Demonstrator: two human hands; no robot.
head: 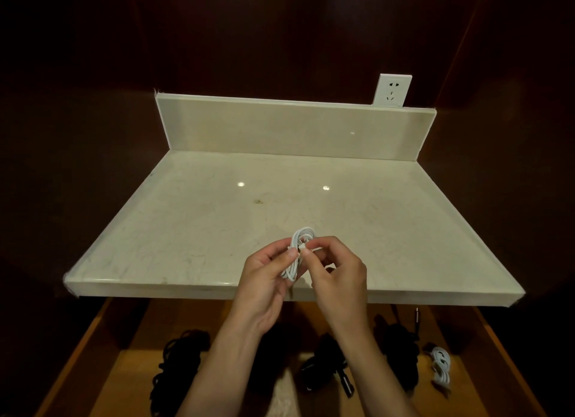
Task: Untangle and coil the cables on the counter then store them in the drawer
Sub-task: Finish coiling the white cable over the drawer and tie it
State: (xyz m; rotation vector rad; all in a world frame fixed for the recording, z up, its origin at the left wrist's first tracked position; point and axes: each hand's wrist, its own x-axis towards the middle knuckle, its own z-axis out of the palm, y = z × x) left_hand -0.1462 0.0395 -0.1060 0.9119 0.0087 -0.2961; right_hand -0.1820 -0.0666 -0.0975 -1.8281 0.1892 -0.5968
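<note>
White cable (pixel 297 255): a small coil of it was held up over the front edge of the counter, loops bunched together, with the top loops sticking out above the fingers and the bottom loops hanging down between both hands.

Left hand (pixel 267 279): curled round the lower part of the coil, with the thumb pressed on the bundle from the near side, so a proper grip was had on it.

Right hand (pixel 336 270): thumb and forefinger were pinched on the cable right at the middle of the coil, where a small plug end seemed to be tucked, and the other fingers were bent loosely behind. The plug is too tiny to be made out properly, tbh.

Counter (pixel 217 223): a pale marble-looking top with a low upstand at the back, and a couple of light spots were reflected in it.

Drawer (pixel 130 370): pulled open below the counter edge, wooden inside.

Black cables (pixel 183 354): several dark bundles were lying across the drawer floor, left to right, partly hidden by the forearms.

Second white cable (pixel 441 365): a small coiled one was sitting at the right end of the drawer, just beside the black ones.

Wall socket (pixel 392 90): a white one was mounted above the upstand, toward the right.
</note>
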